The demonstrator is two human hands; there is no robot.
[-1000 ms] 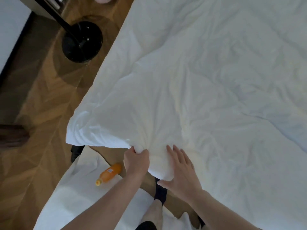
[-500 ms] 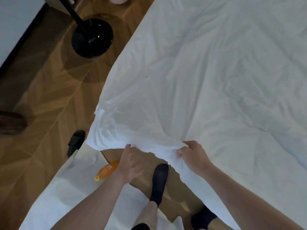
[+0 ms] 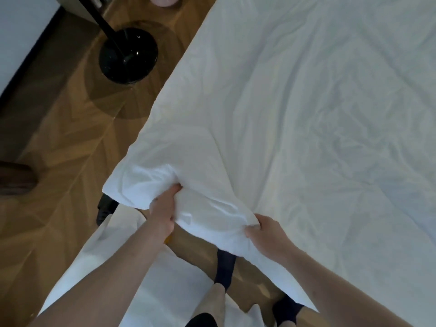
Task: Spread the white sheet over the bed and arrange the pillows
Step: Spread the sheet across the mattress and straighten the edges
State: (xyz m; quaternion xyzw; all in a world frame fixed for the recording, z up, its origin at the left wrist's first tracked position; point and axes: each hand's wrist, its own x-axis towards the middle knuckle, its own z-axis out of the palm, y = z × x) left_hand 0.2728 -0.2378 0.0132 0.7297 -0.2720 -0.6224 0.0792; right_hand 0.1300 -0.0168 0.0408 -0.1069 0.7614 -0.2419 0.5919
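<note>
The white sheet [image 3: 295, 119] lies wrinkled over the bed and fills the right and upper part of the head view. Its near-left corner bunches up off the bed edge. My left hand [image 3: 165, 208] grips that bunched corner from below, fingers dug into the cloth. My right hand [image 3: 266, 234] pinches the sheet's hem a little to the right, at the bed's front edge. No pillow is in view.
A black round lamp base [image 3: 128, 57] with its pole stands on the wooden floor [image 3: 59, 149] left of the bed. Another white cloth [image 3: 151, 279] lies on the floor under my arms. My feet in dark socks [image 3: 224, 267] stand by the bed. A dark slipper [image 3: 105, 208] lies nearby.
My left hand went from open below the sheet to gripping its bunched corner. My right hand keeps its hold on the hem. The orange bottle on the floor is now almost hidden behind my left arm.
</note>
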